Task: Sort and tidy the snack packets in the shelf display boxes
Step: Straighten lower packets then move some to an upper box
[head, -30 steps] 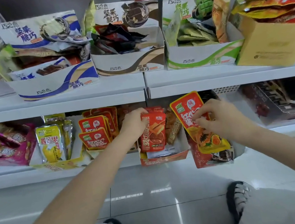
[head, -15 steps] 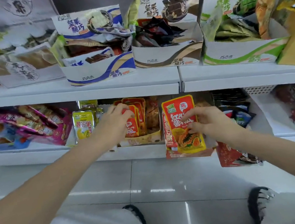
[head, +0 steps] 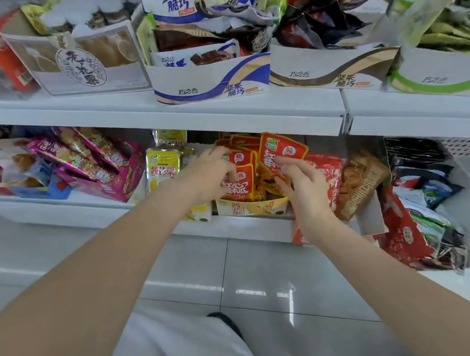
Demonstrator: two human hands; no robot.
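White shelf (head: 219, 119): display boxes (head: 208, 82) on top, snack packets (head: 162, 166) below.

**Both arms reaching forward**

Left hand (head: 211, 172) stretched ahead, palm down, fingers curled downward. Right hand (head: 302, 189) just beside it, wrist bent, thumb and fingers loosely spread and slightly bent. Forearms bare, converging from the lower corners, hands close but apart.
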